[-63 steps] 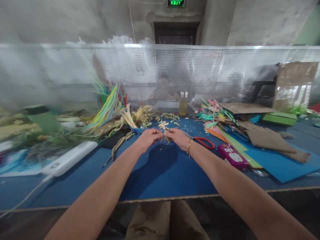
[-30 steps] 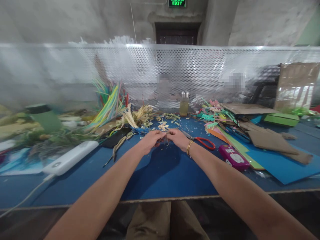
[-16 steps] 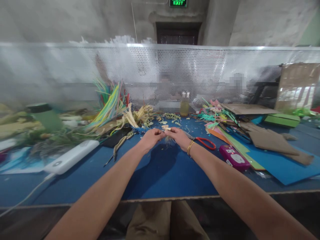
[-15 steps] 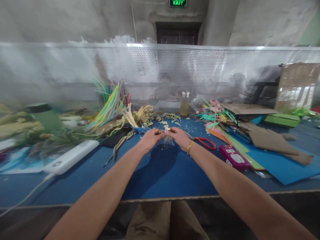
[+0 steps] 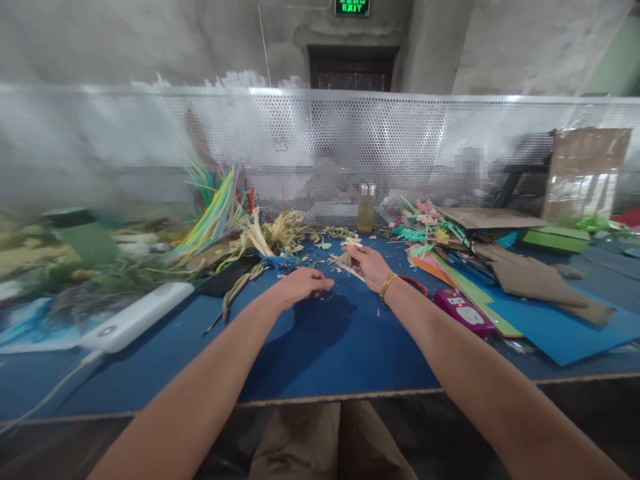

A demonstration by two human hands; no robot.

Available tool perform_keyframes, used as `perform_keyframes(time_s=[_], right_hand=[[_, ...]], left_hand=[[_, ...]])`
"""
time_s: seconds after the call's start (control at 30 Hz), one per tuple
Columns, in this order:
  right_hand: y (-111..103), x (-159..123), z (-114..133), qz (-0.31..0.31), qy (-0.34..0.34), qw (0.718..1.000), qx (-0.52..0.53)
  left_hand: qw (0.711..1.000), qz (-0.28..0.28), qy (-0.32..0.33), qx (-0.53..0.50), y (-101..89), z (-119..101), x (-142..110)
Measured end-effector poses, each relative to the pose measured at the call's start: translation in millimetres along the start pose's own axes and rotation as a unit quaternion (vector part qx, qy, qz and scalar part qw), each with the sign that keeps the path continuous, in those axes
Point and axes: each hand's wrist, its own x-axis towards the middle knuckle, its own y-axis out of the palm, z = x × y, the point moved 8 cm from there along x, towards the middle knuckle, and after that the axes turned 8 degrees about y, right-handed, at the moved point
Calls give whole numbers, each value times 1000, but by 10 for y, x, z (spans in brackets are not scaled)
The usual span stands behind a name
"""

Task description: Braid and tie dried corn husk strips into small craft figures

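My right hand (image 5: pixel 371 267) pinches a small bundle of pale dried straw-like strands (image 5: pixel 342 262), raised just over the blue tabletop (image 5: pixel 320 360). Its loose ends point left. To the left and a little nearer to me is my left hand (image 5: pixel 306 285), thumb and fingers pressed together; whatever may be between them is too small to make out. Behind my right wrist, red handles (image 5: pixel 419 285) show in part, and the rest of that tool is hidden. Beyond my left hand lies a pile of pale dried husks (image 5: pixel 283 230) with scraps scattered around it.
At left are a white power bank (image 5: pixel 137 317) with a cable, a green-bodied bottle (image 5: pixel 83 237) and colourful stems (image 5: pixel 215 210). A glass bottle (image 5: pixel 367 212) stands by the perforated metal screen (image 5: pixel 400 140). Rightward lie a purple packet (image 5: pixel 463 312), blue card (image 5: pixel 560 333) and cardboard (image 5: pixel 530 277).
My hands, close together before, have moved apart. The right hand has gone right and slightly up with the straw bundle; the left has come down a little. It covers more of the red-handled tool.
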Motion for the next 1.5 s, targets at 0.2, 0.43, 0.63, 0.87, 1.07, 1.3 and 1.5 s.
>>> perform_keyframes(time_s=[0.2,0.43,0.63,0.87,1.07,1.3,1.5], right_hand=[[212,-69,9,68,-42,996,-31],[383,-102,-99,126,-45,989,-57],[483,-220,-169,205,50,977,26],[440,-219,-170,154,57,986,23],[410,-157,-160,93,10,995,37],[365,-113,-278,35,31,995,86],[193,-58,-197,-24,-4,995,96]], left_hand=[[983,-159,2,-89,-258,54,32],[965,-33,23,-259,61,6,70],[936,-27,-8,-351,150,22,55],[955,-115,40,-270,28,19,70],[966,-103,28,-236,68,2,61],[974,-96,49,-198,160,-55,53],[983,-46,-17,-178,246,-31,-59]])
